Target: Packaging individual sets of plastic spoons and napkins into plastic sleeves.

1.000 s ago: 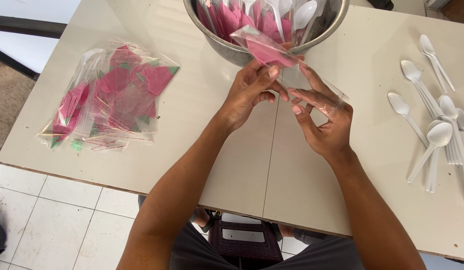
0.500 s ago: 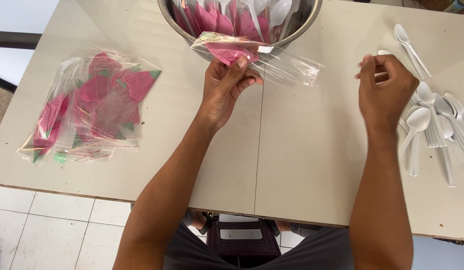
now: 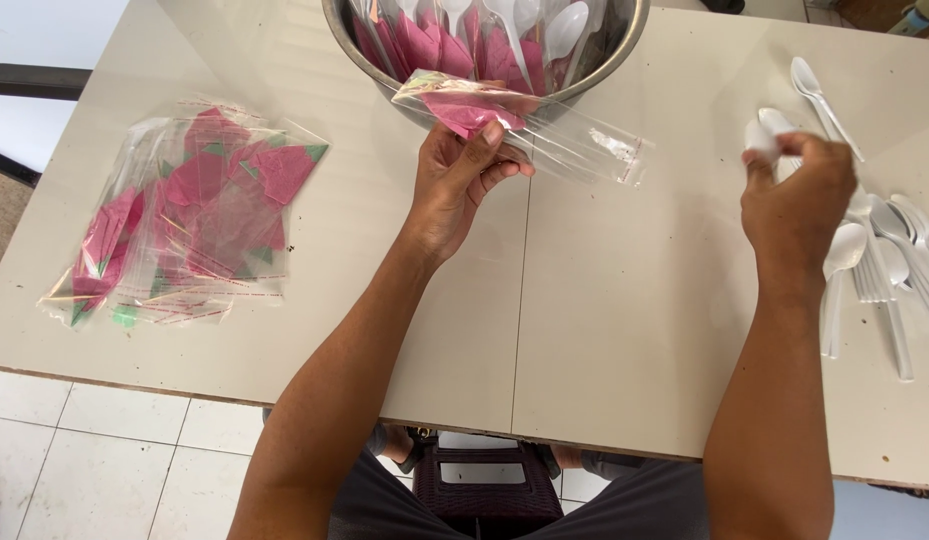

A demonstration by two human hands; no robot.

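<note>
My left hand point(image 3: 462, 178) grips a clear plastic sleeve point(image 3: 544, 135) with a folded pink napkin inside; it lies level in front of a steel bowl point(image 3: 384, 75). My right hand point(image 3: 799, 195) is off to the right, lifted above a scatter of white plastic spoons point(image 3: 884, 250), pinching one white spoon point(image 3: 766, 133) by its bowl end. The steel bowl holds several packed sleeves with pink napkins and white spoons.
A pile of clear sleeves with pink napkins point(image 3: 184, 215) lies at the left of the beige table point(image 3: 604, 330). More white spoons point(image 3: 822, 88) lie at the far right. A dark stool point(image 3: 484, 485) sits under the table's near edge, over white floor tiles.
My right hand let go of the sleeve, moved right to the spoons and picked one up. My left hand kept the sleeve near the bowl.
</note>
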